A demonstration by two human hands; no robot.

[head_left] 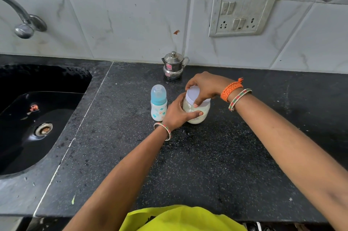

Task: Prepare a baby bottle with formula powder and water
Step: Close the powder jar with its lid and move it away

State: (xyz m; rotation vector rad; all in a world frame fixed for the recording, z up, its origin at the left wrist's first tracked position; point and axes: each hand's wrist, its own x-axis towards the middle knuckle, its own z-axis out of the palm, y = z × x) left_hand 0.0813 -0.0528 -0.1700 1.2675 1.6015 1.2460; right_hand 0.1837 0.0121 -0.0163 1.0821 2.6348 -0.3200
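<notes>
A clear jar [199, 116] of pale formula powder stands on the black counter [207, 165], topped by a white lid [194, 93]. My left hand [177, 114] wraps the jar's body from the left. My right hand [205, 86] grips the lid from above, fingers curled around its rim. Just left of the jar, a small baby bottle [158, 102] with a blue collar and clear cap stands upright, close to my left hand.
A small steel lidded pot [174, 65] stands by the tiled wall behind the jar. A black sink [33, 118] with a drain lies at the left, under a tap [22, 22]. A switch-and-socket plate [243, 13] is on the wall.
</notes>
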